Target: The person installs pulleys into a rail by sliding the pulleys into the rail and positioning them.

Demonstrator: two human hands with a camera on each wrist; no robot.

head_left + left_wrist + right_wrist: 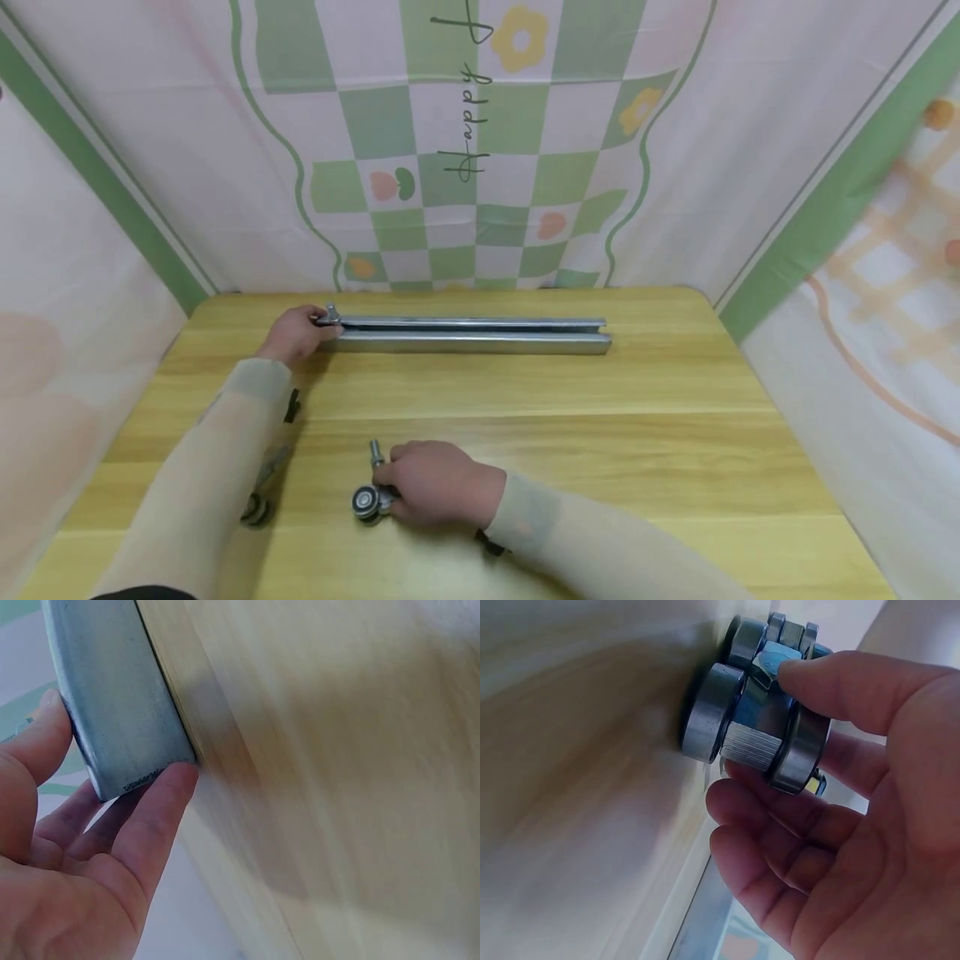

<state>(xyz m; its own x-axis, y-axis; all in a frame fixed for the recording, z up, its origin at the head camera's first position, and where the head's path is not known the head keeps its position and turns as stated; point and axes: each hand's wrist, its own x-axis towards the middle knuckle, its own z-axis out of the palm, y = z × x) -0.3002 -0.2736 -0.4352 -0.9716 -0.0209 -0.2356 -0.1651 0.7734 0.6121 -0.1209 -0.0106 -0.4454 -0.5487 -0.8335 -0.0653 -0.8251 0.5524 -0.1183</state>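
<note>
A silver C-shaped metal track (480,342) lies along the back of the table, its slot facing up. My left hand (294,335) grips the track's left end, with the thumb at the slot side and fingers at the end face (124,712). A threaded bolt (332,313) stands up from the slot there; what it is fixed to is hidden inside. My right hand (442,483) holds a roller trolley (366,502) nearer the front, its bolt pointing up. In the right wrist view, thumb and fingers pinch the trolley (754,742) around its wheels and nut.
A second roller trolley (257,508) lies on the wooden table (675,467), partly behind my left forearm. A patterned cloth (450,125) hangs behind the table's back edge, with more cloth at both sides.
</note>
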